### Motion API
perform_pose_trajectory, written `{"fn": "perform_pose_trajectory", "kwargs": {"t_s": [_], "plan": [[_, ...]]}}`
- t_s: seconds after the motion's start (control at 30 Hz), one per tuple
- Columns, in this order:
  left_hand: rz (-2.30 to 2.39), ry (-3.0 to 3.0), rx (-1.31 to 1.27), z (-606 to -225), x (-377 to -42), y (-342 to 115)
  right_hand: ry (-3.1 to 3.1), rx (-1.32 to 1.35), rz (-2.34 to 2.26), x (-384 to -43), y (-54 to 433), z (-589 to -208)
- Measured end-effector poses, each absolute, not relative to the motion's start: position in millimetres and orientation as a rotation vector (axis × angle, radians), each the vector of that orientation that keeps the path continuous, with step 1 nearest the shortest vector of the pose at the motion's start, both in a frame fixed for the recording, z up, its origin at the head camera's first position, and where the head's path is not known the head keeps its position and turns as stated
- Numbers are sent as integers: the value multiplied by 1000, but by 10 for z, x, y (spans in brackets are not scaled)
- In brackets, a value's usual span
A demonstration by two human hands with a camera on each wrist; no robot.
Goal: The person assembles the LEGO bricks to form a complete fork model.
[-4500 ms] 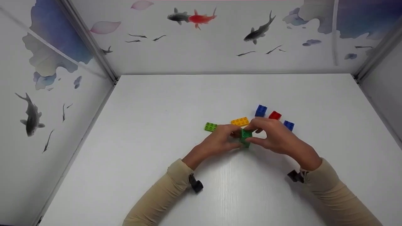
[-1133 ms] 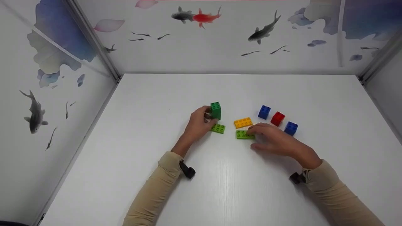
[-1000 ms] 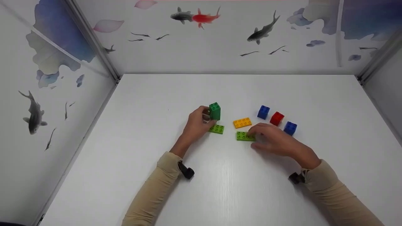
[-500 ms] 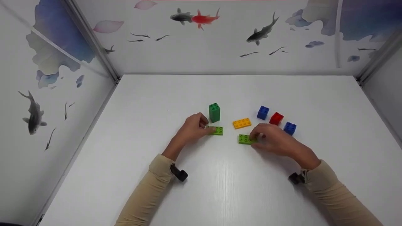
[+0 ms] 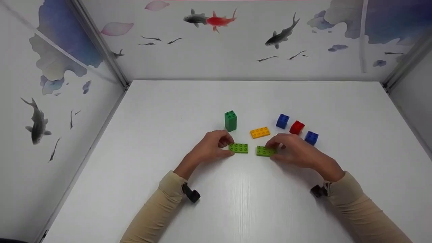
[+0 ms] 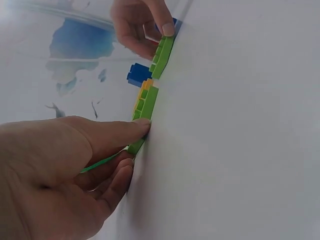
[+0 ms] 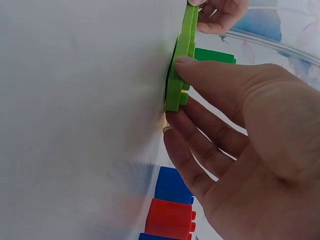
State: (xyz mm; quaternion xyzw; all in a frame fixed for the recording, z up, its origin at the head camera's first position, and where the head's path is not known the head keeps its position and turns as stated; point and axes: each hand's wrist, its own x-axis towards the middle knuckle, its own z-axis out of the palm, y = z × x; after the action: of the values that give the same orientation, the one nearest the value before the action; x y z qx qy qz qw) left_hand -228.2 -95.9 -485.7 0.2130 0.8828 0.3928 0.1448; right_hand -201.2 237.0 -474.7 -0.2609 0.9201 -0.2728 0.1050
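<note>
My left hand (image 5: 214, 146) pinches the left end of a flat lime-green toy brick (image 5: 240, 148) between thumb and fingers. Opposite it, my right hand (image 5: 292, 149) pinches the right end of a second lime-green brick (image 5: 262, 151). The two bricks lie nearly end to end, studs up, with a small gap between them. In the left wrist view the thumb presses the near side of the left brick (image 6: 146, 105). The right wrist view has the thumb on the side of the right brick (image 7: 173, 92), fingers on its far side.
Behind the left hand stands a tall dark green brick stack (image 5: 231, 121). A flat yellow brick (image 5: 260, 132) lies just behind the gap. Beyond the right hand are a blue brick (image 5: 282, 121), a red brick (image 5: 297, 127) and another blue brick (image 5: 311, 138). Printed walls border the white table (image 5: 168, 101).
The dark green bricks, earlier between both hands, were set down at the back left. My left hand then took the left lime-green brick and brought it right and nearer, towards the other one.
</note>
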Motion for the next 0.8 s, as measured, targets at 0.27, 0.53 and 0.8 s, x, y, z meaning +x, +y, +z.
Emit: {"fn": "perform_pose_trajectory", "kwargs": {"t_s": [0.27, 0.53, 0.8], "plan": [[1069, 2482, 746, -4848, -2182, -811, 2628, -745, -784, -1996, 2348, -4718], [1039, 2471, 788, -4855, -2140, -749, 2582, -758, -743, -1973, 2361, -4663], [1087, 2448, 804, -4882, -2157, -768, 2600, -792, -749, -1980, 2361, -4684]]}}
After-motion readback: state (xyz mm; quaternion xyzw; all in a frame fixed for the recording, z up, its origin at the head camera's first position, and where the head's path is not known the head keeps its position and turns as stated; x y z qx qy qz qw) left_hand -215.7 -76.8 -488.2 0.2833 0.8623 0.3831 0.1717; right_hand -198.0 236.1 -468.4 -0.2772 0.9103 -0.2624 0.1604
